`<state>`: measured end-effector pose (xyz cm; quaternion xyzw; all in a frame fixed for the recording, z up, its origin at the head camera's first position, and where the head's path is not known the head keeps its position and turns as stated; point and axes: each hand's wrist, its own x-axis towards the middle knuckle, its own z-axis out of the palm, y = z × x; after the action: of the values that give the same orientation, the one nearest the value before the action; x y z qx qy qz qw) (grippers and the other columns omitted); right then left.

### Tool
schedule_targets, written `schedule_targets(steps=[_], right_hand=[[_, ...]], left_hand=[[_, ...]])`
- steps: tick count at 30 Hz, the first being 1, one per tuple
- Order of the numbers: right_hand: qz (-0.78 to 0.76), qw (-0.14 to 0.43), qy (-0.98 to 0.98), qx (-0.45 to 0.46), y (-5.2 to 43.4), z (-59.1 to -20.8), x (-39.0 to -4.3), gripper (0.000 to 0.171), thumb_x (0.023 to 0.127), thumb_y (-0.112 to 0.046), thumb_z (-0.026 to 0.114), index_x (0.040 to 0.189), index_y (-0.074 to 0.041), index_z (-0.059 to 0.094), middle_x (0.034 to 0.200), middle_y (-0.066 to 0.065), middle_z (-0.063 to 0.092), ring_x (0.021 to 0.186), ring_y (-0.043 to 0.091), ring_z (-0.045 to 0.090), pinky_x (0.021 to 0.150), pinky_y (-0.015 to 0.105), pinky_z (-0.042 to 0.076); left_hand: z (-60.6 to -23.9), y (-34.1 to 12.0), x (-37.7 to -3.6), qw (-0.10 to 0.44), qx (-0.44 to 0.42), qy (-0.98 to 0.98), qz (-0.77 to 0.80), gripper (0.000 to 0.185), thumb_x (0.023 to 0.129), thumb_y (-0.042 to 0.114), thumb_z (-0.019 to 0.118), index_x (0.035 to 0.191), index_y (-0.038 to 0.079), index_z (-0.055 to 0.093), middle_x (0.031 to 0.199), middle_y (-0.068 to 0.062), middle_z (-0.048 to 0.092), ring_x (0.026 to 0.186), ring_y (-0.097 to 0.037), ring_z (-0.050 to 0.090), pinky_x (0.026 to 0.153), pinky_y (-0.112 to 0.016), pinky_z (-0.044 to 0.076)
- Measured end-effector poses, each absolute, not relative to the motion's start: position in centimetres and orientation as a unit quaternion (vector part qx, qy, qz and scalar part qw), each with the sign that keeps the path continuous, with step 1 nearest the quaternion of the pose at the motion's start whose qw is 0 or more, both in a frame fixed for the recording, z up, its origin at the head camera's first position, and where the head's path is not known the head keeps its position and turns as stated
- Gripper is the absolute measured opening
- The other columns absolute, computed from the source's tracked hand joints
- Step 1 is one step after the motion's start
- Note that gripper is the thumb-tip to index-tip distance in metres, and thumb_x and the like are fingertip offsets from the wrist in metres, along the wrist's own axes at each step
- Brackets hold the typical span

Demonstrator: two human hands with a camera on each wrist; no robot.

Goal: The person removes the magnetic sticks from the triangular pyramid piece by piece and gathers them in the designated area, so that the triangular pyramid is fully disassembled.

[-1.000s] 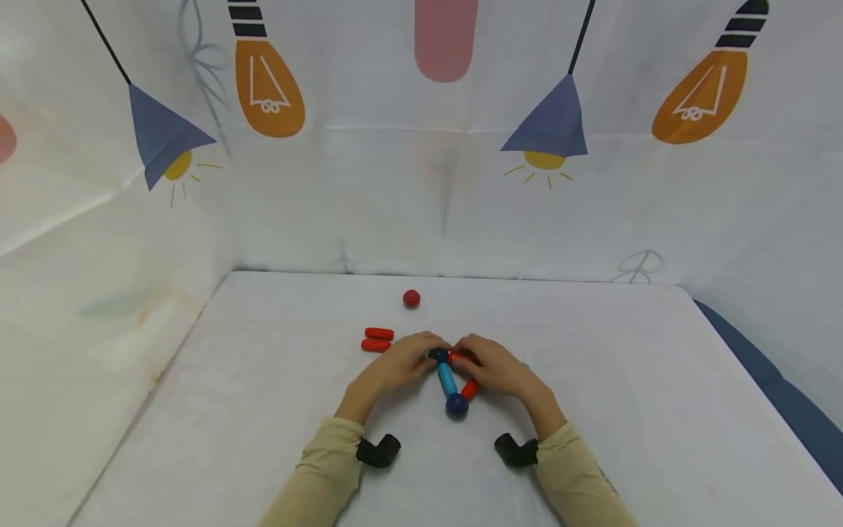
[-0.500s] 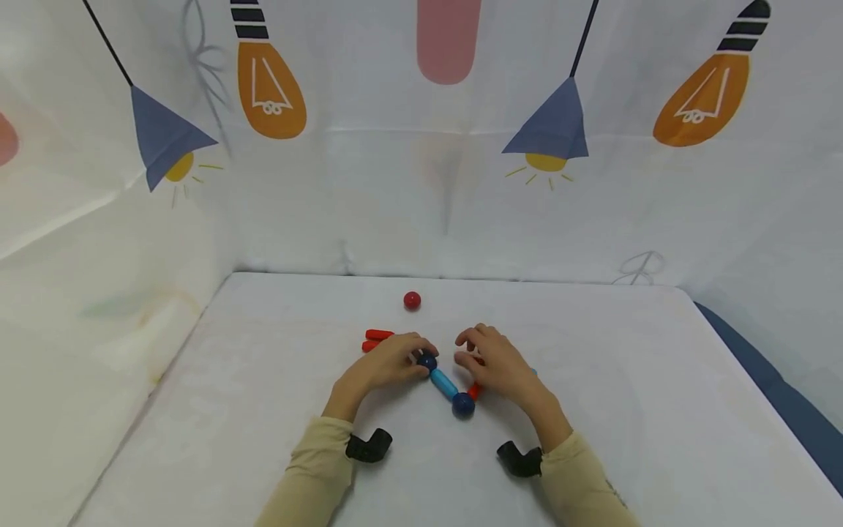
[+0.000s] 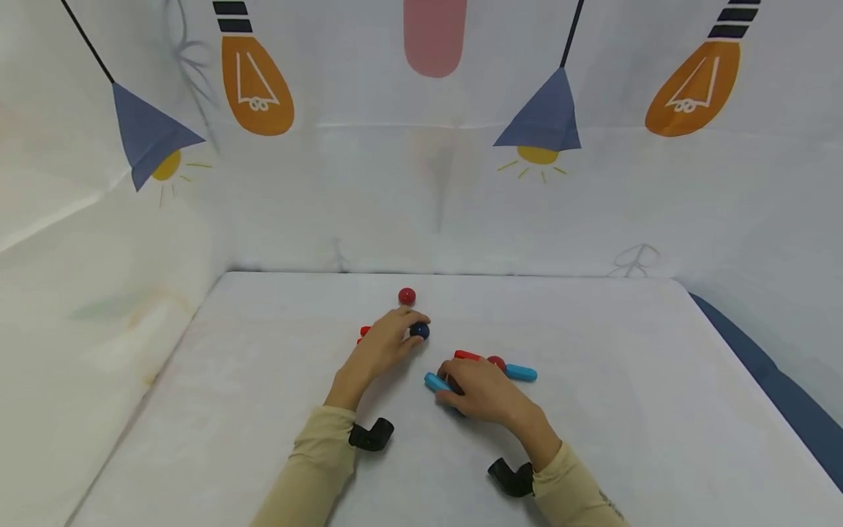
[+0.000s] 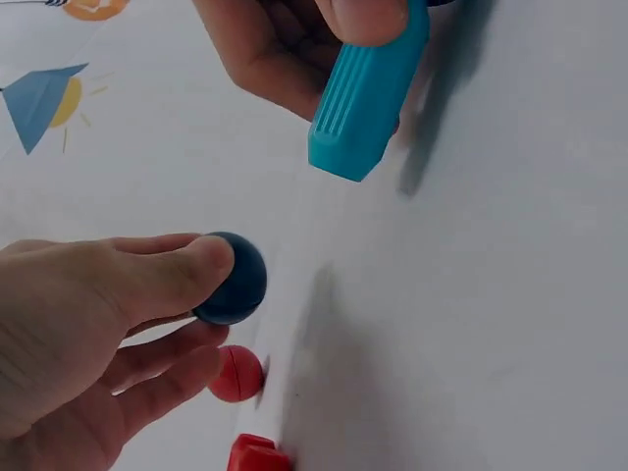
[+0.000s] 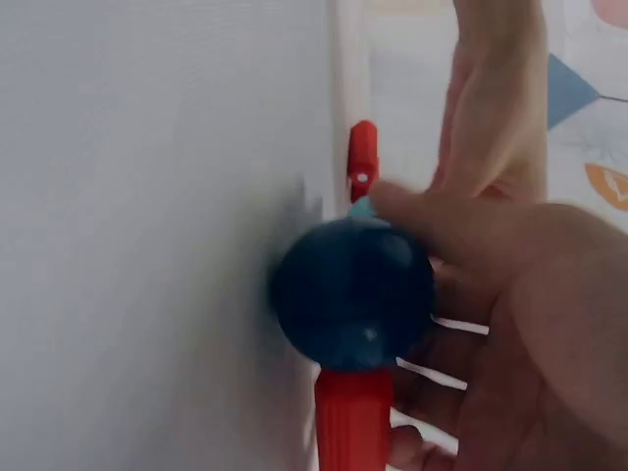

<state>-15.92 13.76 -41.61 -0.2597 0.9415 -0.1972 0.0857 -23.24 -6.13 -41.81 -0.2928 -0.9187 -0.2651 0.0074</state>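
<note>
My left hand (image 3: 385,342) pinches a dark blue ball (image 4: 243,283) between thumb and fingers, just in front of a loose red ball (image 3: 407,296). To its right, my right hand (image 3: 486,389) grips a light blue rod (image 3: 437,383) with thumb and fingers. In the right wrist view, that rod meets a second dark blue ball (image 5: 353,294), mostly hidden by the hand in the head view. A red rod (image 5: 354,420) joins this ball on its other side. Beyond the right hand, another red rod (image 3: 466,355), a red ball (image 3: 497,363) and a light blue rod (image 3: 522,372) form a line.
Partly hidden behind the left hand lie loose red rods (image 3: 365,331). A white table (image 3: 593,424) carries everything, with a printed white cloth (image 3: 369,197) hanging along its back edge. Each wrist has a black mount (image 3: 372,435) on it.
My left hand has drawn the dark blue ball off the light blue rod and carried it away toward the loose red ball. My right hand has shifted onto that rod.
</note>
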Motion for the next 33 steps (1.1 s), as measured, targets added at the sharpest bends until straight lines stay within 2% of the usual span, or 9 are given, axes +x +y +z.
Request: schedule_targets(steps=[5, 8, 11, 18, 23, 27, 30, 33], right_hand=[[-0.193, 0.118, 0.935, -0.273, 14.7, -41.2, -15.5, 0.046, 0.082, -0.044, 0.07, 0.117, -0.016, 0.062, 0.087, -0.012, 0.056, 0.079, 0.003, 0.048, 0.075, 0.027, 0.042], [-0.188, 0.148, 0.93, -0.279, 15.2, -40.9, -15.5, 0.057, 0.079, -0.047, 0.072, 0.126, -0.017, 0.058, 0.096, -0.01, 0.057, 0.086, 0.004, 0.049, 0.079, 0.028, 0.046], [-0.189, 0.157, 0.926, -0.286, 15.4, -40.9, -15.6, 0.058, 0.079, -0.045, 0.072, 0.127, -0.017, 0.056, 0.098, -0.01, 0.057, 0.088, 0.004, 0.049, 0.08, 0.028, 0.046], [-0.196, 0.138, 0.927, -0.289, 15.5, -41.6, -16.0, 0.053, 0.082, -0.044, 0.07, 0.126, -0.018, 0.057, 0.096, -0.012, 0.059, 0.085, 0.002, 0.049, 0.081, 0.029, 0.046], [-0.207, 0.121, 0.923, -0.3, 14.7, -42.1, -16.1, 0.053, 0.082, -0.046, 0.069, 0.127, -0.021, 0.056, 0.098, -0.012, 0.06, 0.089, 0.003, 0.051, 0.085, 0.033, 0.046], [-0.226, 0.117, 0.921, -0.296, 14.3, -42.6, -16.2, 0.053, 0.083, -0.045, 0.069, 0.127, -0.021, 0.055, 0.094, -0.012, 0.058, 0.087, 0.003, 0.051, 0.08, 0.025, 0.047], [-0.239, 0.114, 0.924, -0.275, 14.4, -42.9, -16.2, 0.054, 0.083, -0.043, 0.069, 0.13, -0.02, 0.052, 0.094, -0.012, 0.056, 0.087, 0.003, 0.05, 0.077, 0.022, 0.048], [-0.241, 0.102, 0.93, -0.258, 14.8, -43.0, -16.4, 0.054, 0.085, -0.041, 0.068, 0.131, -0.02, 0.049, 0.094, -0.012, 0.055, 0.086, 0.004, 0.05, 0.075, 0.021, 0.048]], left_hand=[[-40.7, -5.4, -25.8, 0.063, -0.312, -0.922, -0.22, 0.033, 0.085, 0.012, 0.069, 0.117, 0.012, 0.063, 0.115, -0.005, 0.062, 0.107, -0.022, 0.059, 0.092, -0.038, 0.048], [-40.1, -5.0, -27.5, 0.072, -0.317, -0.927, -0.188, 0.033, 0.085, 0.014, 0.07, 0.117, 0.014, 0.064, 0.117, -0.004, 0.063, 0.107, -0.024, 0.06, 0.092, -0.042, 0.047], [-39.9, -4.6, -28.9, 0.06, -0.316, -0.932, -0.17, 0.033, 0.085, 0.016, 0.07, 0.117, 0.016, 0.064, 0.12, -0.005, 0.063, 0.109, -0.024, 0.059, 0.095, -0.045, 0.044], [-41.2, -4.1, -31.0, 0.006, -0.311, -0.938, -0.152, 0.031, 0.088, 0.016, 0.067, 0.118, 0.017, 0.064, 0.124, -0.005, 0.062, 0.117, -0.025, 0.056, 0.101, -0.049, 0.037], [-42.2, -5.3, -30.9, -0.004, -0.308, -0.936, -0.171, 0.036, 0.088, 0.013, 0.066, 0.123, 0.016, 0.06, 0.128, -0.005, 0.06, 0.121, -0.025, 0.053, 0.102, -0.05, 0.038], [-42.5, -6.1, -29.9, 0.01, -0.318, -0.929, -0.191, 0.045, 0.088, 0.012, 0.066, 0.131, 0.017, 0.054, 0.137, -0.005, 0.054, 0.129, -0.025, 0.047, 0.103, -0.052, 0.038], [-42.5, -5.9, -28.4, 0.021, -0.343, -0.911, -0.227, 0.042, 0.089, 0.013, 0.065, 0.13, 0.015, 0.055, 0.138, -0.005, 0.052, 0.131, -0.025, 0.046, 0.104, -0.052, 0.038], [-42.5, -5.6, -26.3, -0.03, -0.382, -0.879, -0.282, 0.037, 0.091, 0.014, 0.061, 0.127, 0.014, 0.056, 0.134, -0.002, 0.054, 0.129, -0.021, 0.047, 0.106, -0.045, 0.039]])
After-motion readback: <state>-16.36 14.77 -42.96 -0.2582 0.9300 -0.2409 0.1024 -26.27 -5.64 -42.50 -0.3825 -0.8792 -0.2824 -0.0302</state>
